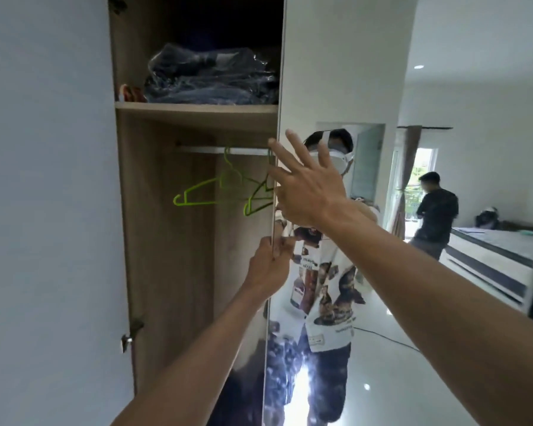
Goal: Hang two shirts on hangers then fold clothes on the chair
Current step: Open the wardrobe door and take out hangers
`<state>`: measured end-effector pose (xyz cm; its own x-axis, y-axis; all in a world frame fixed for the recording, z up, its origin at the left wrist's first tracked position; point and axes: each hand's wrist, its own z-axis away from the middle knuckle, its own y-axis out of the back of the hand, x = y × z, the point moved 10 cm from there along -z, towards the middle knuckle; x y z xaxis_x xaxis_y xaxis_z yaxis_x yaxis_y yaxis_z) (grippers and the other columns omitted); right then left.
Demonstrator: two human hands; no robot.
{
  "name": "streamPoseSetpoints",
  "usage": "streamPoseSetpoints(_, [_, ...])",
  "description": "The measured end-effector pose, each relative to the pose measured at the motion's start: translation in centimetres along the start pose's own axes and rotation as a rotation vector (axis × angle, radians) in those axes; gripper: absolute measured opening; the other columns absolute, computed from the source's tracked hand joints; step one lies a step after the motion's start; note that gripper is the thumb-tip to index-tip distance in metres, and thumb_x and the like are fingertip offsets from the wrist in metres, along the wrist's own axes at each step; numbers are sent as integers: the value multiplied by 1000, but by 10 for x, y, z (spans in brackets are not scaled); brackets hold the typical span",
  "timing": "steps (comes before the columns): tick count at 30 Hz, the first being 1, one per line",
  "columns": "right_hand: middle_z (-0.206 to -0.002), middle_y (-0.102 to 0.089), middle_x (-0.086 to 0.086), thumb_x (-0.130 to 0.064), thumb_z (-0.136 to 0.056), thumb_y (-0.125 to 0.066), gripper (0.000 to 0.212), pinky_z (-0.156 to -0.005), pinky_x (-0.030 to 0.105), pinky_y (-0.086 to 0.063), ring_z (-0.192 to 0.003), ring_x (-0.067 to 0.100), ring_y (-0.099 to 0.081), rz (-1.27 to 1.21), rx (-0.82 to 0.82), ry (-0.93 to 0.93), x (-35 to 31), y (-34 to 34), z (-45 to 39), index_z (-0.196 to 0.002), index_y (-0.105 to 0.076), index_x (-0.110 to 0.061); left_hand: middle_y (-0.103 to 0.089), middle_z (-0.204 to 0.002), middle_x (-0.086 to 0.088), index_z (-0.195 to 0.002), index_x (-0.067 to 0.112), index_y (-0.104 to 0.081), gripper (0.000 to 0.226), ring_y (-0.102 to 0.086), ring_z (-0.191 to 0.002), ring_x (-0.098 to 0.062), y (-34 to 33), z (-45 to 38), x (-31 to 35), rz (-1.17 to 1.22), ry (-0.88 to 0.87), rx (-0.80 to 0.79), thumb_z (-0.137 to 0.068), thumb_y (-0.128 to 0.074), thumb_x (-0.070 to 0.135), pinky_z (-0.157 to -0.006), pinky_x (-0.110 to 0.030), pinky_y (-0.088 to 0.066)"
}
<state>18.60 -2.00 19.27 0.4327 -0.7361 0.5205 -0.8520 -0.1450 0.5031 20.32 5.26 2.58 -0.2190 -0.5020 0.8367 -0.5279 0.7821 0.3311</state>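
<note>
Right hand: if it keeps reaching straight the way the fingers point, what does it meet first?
Probably the edge of the mirrored door, then the green hangers on the rail just past it. The right hand is open, fingers spread; depth is unclear.

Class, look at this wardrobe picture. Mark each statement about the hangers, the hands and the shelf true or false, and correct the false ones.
1. Two green hangers hang on the rail. True.
2. A shirt already hangs on one hanger. False: both are bare.
3. The left hand grips the edge of the mirrored door. True.
4. The right hand is a closed fist. False: its fingers are spread.
5. The upper shelf holds only shoes. False: it holds folded clothes in plastic.
</note>
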Motion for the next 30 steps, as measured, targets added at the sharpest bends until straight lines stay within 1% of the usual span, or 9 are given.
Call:
streamPoseSetpoints(3, [-169, 8, -1, -45, -98, -40, 57, -118, 68, -6, -154, 29, 16, -31, -39, -35, -4, 6, 9, -153, -33, -34, -61, -94, 4, -107, 18, -54, 38, -61, -94, -21, 3, 2, -6, 2, 13, -4, -100, -46, 54, -81, -37, -49])
streamPoseSetpoints(6, [-169, 3, 2, -43, -98, -41, 56, -117, 68, -10, -154, 31, 12, -4, -22, -50, -11, 24, 16, -152, -37, -31, -65, -94, 3, -105, 18, -56, 38, -62, -87, -15, 8, 14, -5, 44, -19, -46, -99, -47, 55, -71, -29, -48])
streamPoseSetpoints(12, [-168, -13, 9, -36, -97, -46, 39, -116, 66, -18, -155, 33, 1, 53, 67, -90, -21, 84, 32, -132, -59, -24, -46, -61, 7, -72, 11, -44, 51, -46, -61, -15, 26, 52, 13, 193, -98, -80, -90, -64, 55, -63, -30, -41])
streamPoseSetpoints(15, [-167, -18, 10, -34, -97, -48, 34, -115, 67, -21, -155, 34, -3, 63, 100, -134, -28, 115, 46, -124, -62, -21, -35, -50, 14, -61, 15, -39, 52, -39, -53, -10, 31, 75, 24, 274, -121, -124, -88, -72, 44, -60, -27, -38])
streamPoseSetpoints(19, [-164, -26, 13, -39, -93, -50, 34, -115, 67, -23, -154, 38, -9, 162, 104, -162, -37, 153, 68, -121, -63, -24, -59, -62, -6, -68, 6, -62, 45, -56, -65, -11, 23, 110, 44, 476, -134, -349, -75, -84, 45, -72, -39, -52])
streamPoseSetpoints(22, [-156, -40, 14, -35, -87, -57, 29, -114, 65, -25, -152, 39, -18, 249, 148, -172, -38, 194, 89, -107, -71, -21, -67, -61, 12, -62, 21, -68, 21, -63, -60, -2, 13, 152, 78, 576, -195, -540, -78, -83, 23, -63, -16, -50])
streamPoseSetpoints(24, [-146, -51, 13, -31, -84, -60, 23, -113, 65, -27, -150, 38, -26, 293, 206, -186, -33, 223, 105, -96, -73, -16, -76, -80, 10, -81, 25, -75, 11, -72, -77, -5, 0, 184, 105, 635, -233, -670, -73, -82, 23, -71, -17, -54])
streamPoseSetpoints(26, [-139, -57, 13, -30, -84, -60, 22, -113, 65, -27, -148, 38, -29, 342, 233, -217, -23, 250, 122, -91, -73, -14, -77, -102, 10, -106, 26, -72, 40, -72, -96, -6, -17, 210, 125, 656, -260, -744, -68, -85, 29, -82, -21, -56])
streamPoseSetpoints(30, [-143, -54, 11, -31, -84, -56, 25, -113, 62, -28, -151, 35, -23, 479, 158, -325, 5, 293, 158, -94, -75, -17, -69, -106, 3, -120, 22, -52, 67, -66, -91, -3, -47, 249, 164, 582, -358, -662, -67, -91, 35, -80, -22, -56])
